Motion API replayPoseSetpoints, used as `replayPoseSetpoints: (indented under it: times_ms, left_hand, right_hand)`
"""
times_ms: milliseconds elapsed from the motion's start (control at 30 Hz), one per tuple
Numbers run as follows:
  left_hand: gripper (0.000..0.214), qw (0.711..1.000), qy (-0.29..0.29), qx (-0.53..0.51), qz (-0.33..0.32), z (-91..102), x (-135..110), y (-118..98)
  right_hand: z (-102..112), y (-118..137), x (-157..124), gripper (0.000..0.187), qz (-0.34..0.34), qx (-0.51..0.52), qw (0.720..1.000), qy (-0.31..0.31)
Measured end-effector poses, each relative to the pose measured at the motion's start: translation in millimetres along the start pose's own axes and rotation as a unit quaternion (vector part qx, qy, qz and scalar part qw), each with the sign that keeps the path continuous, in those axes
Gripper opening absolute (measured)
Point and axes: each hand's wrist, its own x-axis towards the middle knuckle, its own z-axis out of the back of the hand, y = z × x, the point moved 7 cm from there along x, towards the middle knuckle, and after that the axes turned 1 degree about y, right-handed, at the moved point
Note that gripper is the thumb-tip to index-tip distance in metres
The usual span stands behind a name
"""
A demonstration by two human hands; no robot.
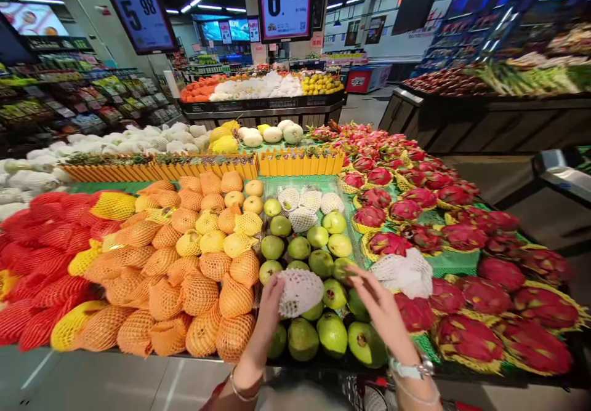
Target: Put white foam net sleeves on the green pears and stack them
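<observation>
Supermarket, price screen (pixel 285 2) far. Near: left hand (pixel 269 306), fingers grasping white foam net (pixel 302 291); right hand (pixel 382 305), fingers loosely spread beside green fruit (pixel 340 269).

The white foam net (pixel 301 289) partly hides a green fruit (pixel 314 312).

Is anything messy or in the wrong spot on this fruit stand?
Yes: crumpled white foam netting lies among the dragon fruits, to the right of the guavas. It looks odd because the nets under the dragon fruits nearby are yellow. Nothing looks spilled.
</observation>
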Motion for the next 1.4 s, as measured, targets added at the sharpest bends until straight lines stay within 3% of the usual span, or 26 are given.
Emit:
replayPoseSetpoints:
  times_ms: [100, 167, 300, 400, 467, 533, 600, 733, 833, 900, 967, 1067, 1133, 1267, 1400]
  left_hand:
    - [0.054, 0.995, 0.077, 0.045, -0.037, -16.2, -4, -6]
    - [0.052, 0.983, 0.115, 0.102, -0.097, -20.9, -7, -16]
    - [0.054, 0.962, 0.160, 0.157, -0.156, -20.0, -19, -26]
    - [0.062, 0.950, 0.272, 0.079, -0.131, -35.5, -34, -24]
    - [0.060, 0.946, 0.309, 0.037, -0.088, -47.5, -41, -20]
    - [0.047, 0.946, 0.315, 0.050, -0.062, -58.2, -44, -18]
    - [0.045, 0.942, 0.309, 0.101, -0.083, -66.4, -45, -23]
    - [0.029, 0.900, 0.309, 0.199, -0.235, -77.6, -49, -48]
    - [0.017, 0.878, 0.331, 0.197, -0.285, -81.1, -47, -53]
    - [0.021, 0.894, 0.299, 0.184, -0.277, -76.6, -34, -53]
    - [0.029, 0.927, 0.228, 0.165, -0.247, -66.9, -14, -52]
    - [0.040, 0.965, 0.124, 0.115, -0.199, -50.3, 12, -54]
    - [0.041, 0.974, 0.101, 0.089, -0.182, -43.5, 21, -57]
    - [0.041, 0.968, 0.156, 0.065, -0.187, -39.9, 15, -60]
    - [0.046, 0.947, 0.217, 0.065, -0.229, -37.5, -3, -62]
  right_hand:
    - [-63, 3, -10, 0.037, -0.002, 0.148, 0.985, 0.086]
    - [-80, 1, -14, 0.030, 0.009, 0.169, 0.983, 0.075]
    - [-75, -1, -21, 0.015, 0.053, 0.183, 0.981, -0.021]
    - [-61, -1, -24, 0.011, 0.074, 0.245, 0.962, -0.093]
    - [-55, 0, -25, 0.008, 0.072, 0.266, 0.953, -0.125]
    - [-53, 2, -26, 0.009, 0.068, 0.279, 0.949, -0.133]
    - [-54, 4, -27, 0.014, 0.062, 0.291, 0.945, -0.139]
    - [-52, 10, -24, 0.025, 0.064, 0.263, 0.950, -0.154]
    - [-52, 7, -10, 0.026, 0.054, 0.237, 0.959, -0.145]
    - [-57, 2, 1, 0.023, 0.018, 0.225, 0.967, -0.117]
    - [-62, 0, 9, 0.020, -0.007, 0.205, 0.974, -0.096]
    - [-62, 5, 8, 0.016, -0.005, 0.173, 0.976, -0.130]
    - [-65, 11, 2, 0.018, 0.007, 0.164, 0.976, -0.142]
    - [-82, 15, 1, 0.027, 0.029, 0.195, 0.978, -0.071]
    - [-91, -3, 10, 0.032, -0.027, 0.267, 0.961, -0.059]
